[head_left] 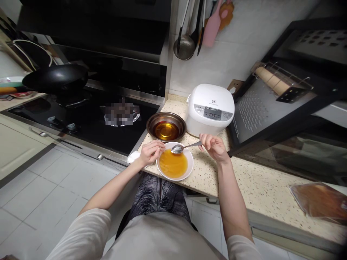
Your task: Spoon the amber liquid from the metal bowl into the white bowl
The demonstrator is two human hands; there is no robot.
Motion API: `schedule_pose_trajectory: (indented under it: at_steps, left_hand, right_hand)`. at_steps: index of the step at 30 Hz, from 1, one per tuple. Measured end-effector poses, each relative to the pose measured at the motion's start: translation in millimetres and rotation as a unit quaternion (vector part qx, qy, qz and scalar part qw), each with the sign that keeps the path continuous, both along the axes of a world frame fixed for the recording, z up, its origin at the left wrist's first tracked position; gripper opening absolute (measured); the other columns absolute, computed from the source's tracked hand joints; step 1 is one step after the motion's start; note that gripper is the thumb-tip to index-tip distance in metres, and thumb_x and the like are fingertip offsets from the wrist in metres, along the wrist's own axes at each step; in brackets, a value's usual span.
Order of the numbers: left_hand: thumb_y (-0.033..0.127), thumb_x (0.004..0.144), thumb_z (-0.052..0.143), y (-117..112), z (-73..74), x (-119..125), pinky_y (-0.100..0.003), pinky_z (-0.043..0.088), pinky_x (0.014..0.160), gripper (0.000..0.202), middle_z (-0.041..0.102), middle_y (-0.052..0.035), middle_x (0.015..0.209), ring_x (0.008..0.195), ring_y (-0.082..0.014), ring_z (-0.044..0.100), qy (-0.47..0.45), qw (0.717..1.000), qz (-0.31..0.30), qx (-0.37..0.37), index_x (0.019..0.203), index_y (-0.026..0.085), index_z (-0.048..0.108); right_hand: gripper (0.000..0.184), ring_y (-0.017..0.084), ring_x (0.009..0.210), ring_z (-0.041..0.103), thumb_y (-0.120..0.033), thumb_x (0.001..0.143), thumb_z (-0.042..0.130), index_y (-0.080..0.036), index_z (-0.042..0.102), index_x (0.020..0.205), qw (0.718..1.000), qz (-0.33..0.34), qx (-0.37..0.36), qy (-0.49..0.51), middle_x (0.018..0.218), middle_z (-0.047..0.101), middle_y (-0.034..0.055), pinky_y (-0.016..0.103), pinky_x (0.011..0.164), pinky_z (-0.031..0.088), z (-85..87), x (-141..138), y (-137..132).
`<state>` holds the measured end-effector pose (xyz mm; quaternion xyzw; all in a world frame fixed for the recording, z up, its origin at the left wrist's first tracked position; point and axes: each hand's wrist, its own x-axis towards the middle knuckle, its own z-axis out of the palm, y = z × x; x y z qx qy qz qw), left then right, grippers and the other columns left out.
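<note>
A white bowl (191, 164) of yellow-orange liquid (172, 164) stands at the counter's front edge. My left hand (151, 151) has its fingers closed at the bowl's upper left rim. Between the thumb and fingers of my right hand (213, 145) is the handle of a metal spoon (177, 148). The spoon's head is over the far part of the bowl, above or just at the liquid; I cannot tell if it touches. Right behind the bowl sits a metal basin (149, 129) with darker amber liquid.
A white rice cooker (210, 104) stands behind my right hand. To the left are a black cooktop (108, 139) and a wok (58, 79). White tissue (133, 156) lies by my left wrist. A dark rack (252, 112) and a flat bag (320, 200) are at the right.
</note>
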<state>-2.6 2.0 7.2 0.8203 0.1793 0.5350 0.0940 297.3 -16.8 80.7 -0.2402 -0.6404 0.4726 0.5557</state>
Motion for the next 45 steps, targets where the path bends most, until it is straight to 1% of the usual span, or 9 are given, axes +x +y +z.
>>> schedule_pose_trajectory:
  at_steps: [3,6,9,12,17,24,29,38,45]
  left_hand:
    - [0.017,0.099,0.045,0,0.3,0,-0.037,0.061,0.082,0.028,0.076,-0.0100,0.090,0.092,-0.0206,0.073,-0.003,1.000,-0.001,-0.001,0.088,0.016,0.071]
    - [0.015,0.098,0.046,1,-0.2,0,-0.037,0.061,0.083,0.026,0.076,-0.0101,0.090,0.093,-0.0206,0.073,-0.003,1.000,-0.003,0.004,0.088,0.015,0.070]
    - [0.013,0.097,0.046,1,-1.8,-1,-0.037,0.061,0.083,0.025,0.075,-0.0099,0.090,0.094,-0.0204,0.072,-0.002,1.000,-0.004,0.008,0.088,0.015,0.070]
    - [0.014,0.098,0.046,2,-4.0,-1,-0.037,0.061,0.083,0.025,0.075,-0.0095,0.091,0.094,-0.0203,0.072,-0.001,1.000,-0.005,0.004,0.089,0.015,0.070]
    - [0.018,0.099,0.045,2,-4.9,0,-0.037,0.061,0.083,0.027,0.076,-0.0094,0.091,0.094,-0.0203,0.073,-0.005,1.000,0.001,-0.002,0.089,0.016,0.070]
    - [0.015,0.099,0.045,1,-1.4,0,-0.037,0.061,0.082,0.027,0.075,-0.0092,0.090,0.093,-0.0200,0.072,-0.001,1.000,0.000,0.008,0.088,0.016,0.071]
    - [0.011,0.097,0.048,1,-1.2,1,-0.036,0.061,0.081,0.023,0.075,-0.0096,0.089,0.093,-0.0203,0.072,-0.012,1.000,-0.004,0.019,0.089,0.015,0.070]
    - [0.015,0.099,0.047,1,-1.2,2,-0.035,0.062,0.081,0.027,0.076,-0.0086,0.088,0.091,-0.0196,0.073,-0.006,1.000,0.008,0.028,0.088,0.016,0.071]
    - [0.013,0.097,0.046,-1,-1.8,2,-0.034,0.061,0.083,0.026,0.075,-0.0086,0.088,0.090,-0.0188,0.072,-0.005,1.000,0.012,0.022,0.087,0.015,0.070]
  right_hand:
    - [0.048,0.018,0.054,0.043,-0.062,0.084,0.067,-0.025,0.055,0.057,0.998,-0.023,-0.032,0.041,0.057,0.042,0.0010,0.033,0.049,0.037,-1.8,-4,4]
    - [0.048,0.018,0.057,0.040,-0.065,0.081,0.069,-0.025,0.053,0.059,0.992,-0.083,-0.048,0.079,0.058,0.038,0.0001,0.031,0.046,0.038,-4.1,-7,9]
    - [0.047,0.017,0.060,0.041,-0.065,0.081,0.070,-0.025,0.053,0.062,0.983,-0.135,-0.046,0.113,0.062,0.038,-0.0006,0.030,0.051,0.044,-6.3,-7,15]
    - [0.045,0.016,0.063,0.045,-0.063,0.079,0.072,-0.024,0.055,0.065,0.976,-0.164,-0.047,0.138,0.067,0.042,-0.0004,0.030,0.058,0.050,-8.7,-7,20]
    - [0.045,0.015,0.067,0.054,-0.063,0.079,0.072,-0.023,0.058,0.067,0.971,-0.202,-0.053,0.117,0.073,0.051,0.0006,0.031,0.067,0.056,-15.2,-14,25]
    - [0.042,0.016,0.073,0.064,-0.062,0.081,0.071,-0.022,0.065,0.072,0.977,-0.196,-0.072,0.043,0.079,0.063,0.0026,0.034,0.078,0.058,-29.6,-34,35]
    - [0.038,0.015,0.070,0.065,-0.059,0.082,0.071,-0.021,0.070,0.075,0.979,-0.194,-0.062,-0.002,0.076,0.067,0.0016,0.032,0.075,0.056,-35.2,-47,55]
    - [0.036,0.014,0.067,0.063,-0.056,0.082,0.069,-0.021,0.074,0.076,0.986,-0.154,-0.025,-0.056,0.076,0.070,0.0020,0.030,0.068,0.056,-31.0,-78,94]
    - [0.030,0.014,0.058,0.055,-0.050,0.086,0.066,-0.022,0.072,0.080,0.979,-0.143,0.015,-0.146,0.075,0.069,0.0007,0.030,0.062,0.049,-20.8,-94,111]
